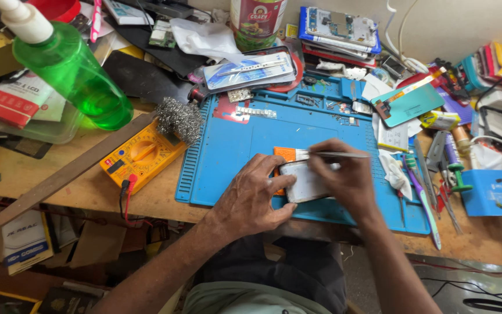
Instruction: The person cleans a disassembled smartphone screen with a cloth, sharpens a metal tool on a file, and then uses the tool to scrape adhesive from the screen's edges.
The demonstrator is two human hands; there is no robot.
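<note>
Phone (pixel 304 181) on blue mat (pixel 228 151): left hand (pixel 254 197) clasps its edge; right hand (pixel 344 177) pinches metal tweezers (pixel 338 154).

Bare forearms, pale green shirt, dark trousers

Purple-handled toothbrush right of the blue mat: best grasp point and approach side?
Grip the toothbrush at mid-handle, coming from above with fingers closing across its width. It lies flat, running lengthwise toward the desk edge, head end near the white cloth. Tools crowd its right side, so approaching from above looks safest.
</note>
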